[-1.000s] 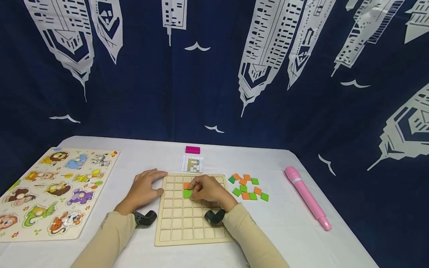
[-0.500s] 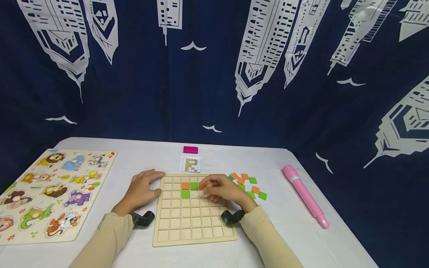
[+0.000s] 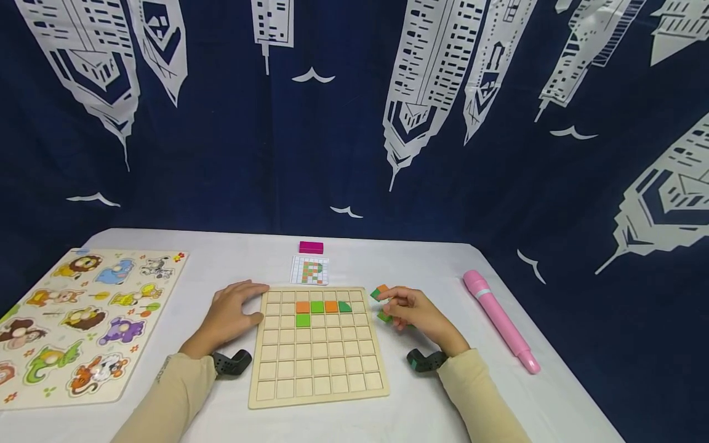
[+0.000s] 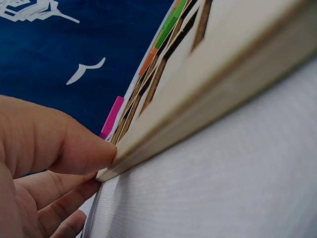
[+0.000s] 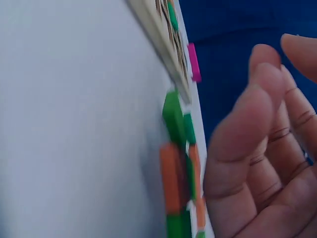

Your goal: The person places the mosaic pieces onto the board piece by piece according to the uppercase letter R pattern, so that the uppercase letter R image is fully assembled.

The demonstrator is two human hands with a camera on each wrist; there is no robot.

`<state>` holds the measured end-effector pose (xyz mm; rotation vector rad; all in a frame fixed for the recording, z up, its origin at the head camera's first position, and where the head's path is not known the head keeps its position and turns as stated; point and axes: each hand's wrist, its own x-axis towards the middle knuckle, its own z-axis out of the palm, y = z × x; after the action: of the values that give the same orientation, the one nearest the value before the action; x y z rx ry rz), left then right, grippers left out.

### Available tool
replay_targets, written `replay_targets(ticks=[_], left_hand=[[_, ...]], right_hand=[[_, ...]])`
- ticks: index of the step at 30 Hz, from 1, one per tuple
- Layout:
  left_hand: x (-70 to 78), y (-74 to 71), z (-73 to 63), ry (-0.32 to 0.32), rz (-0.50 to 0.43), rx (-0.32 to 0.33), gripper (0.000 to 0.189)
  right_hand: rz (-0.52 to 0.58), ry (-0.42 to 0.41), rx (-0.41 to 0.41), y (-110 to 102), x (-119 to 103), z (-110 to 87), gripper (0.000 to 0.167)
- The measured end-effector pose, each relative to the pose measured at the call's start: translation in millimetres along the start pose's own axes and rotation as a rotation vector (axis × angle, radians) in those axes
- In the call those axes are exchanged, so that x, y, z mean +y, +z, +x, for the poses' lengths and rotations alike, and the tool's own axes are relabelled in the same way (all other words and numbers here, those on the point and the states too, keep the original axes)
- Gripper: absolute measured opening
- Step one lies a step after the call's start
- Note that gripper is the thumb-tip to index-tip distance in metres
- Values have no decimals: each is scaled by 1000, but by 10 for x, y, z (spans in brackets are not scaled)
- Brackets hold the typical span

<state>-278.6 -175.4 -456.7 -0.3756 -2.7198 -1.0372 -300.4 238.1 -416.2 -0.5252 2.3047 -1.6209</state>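
Observation:
The square wooden grid board [image 3: 318, 398] lies in the middle of the table. One row holds orange [image 3: 302, 307], green, and orange [image 3: 330, 306] square tiles, ending in a dark green rounded tile [image 3: 344, 307]; another green tile [image 3: 303, 320] sits below the first orange one. My left hand [image 3: 226, 317] touches the board's far left corner; the left wrist view shows its thumb [image 4: 84, 151] against the edge, fingers extended. Right of the board, my right hand [image 3: 415, 314] hovers over loose orange and green tiles [image 5: 170, 178], partly covering them. Its bent fingers hold nothing in the right wrist view.
Behind the board lie a card [image 3: 310, 271] printed with a coloured tile pattern and a magenta block [image 3: 311, 247]. An animal puzzle board [image 3: 61, 399] occupies the left side. On the right is a pink microphone-shaped wand [image 3: 501, 322]. A dark printed curtain [image 3: 232, 154] hangs behind.
My right hand has moved right, off the board to the loose tiles. Green, orange and rounded green tiles now show in the row where it was. My left hand stays at the corner.

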Motion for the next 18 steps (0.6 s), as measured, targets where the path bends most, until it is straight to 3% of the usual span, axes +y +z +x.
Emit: replay_targets(ticks=[6, 12, 18], left_hand=[[0, 8, 12, 2, 0, -6, 58], [12, 12, 12, -1, 1, -12, 58], [13, 7, 1, -3, 8, -10, 58]], right_hand=[[79, -39, 123, -102, 122, -110, 37], [79, -70, 228, -153, 173, -146, 34], [33, -79, 285, -169, 189, -169, 31]])
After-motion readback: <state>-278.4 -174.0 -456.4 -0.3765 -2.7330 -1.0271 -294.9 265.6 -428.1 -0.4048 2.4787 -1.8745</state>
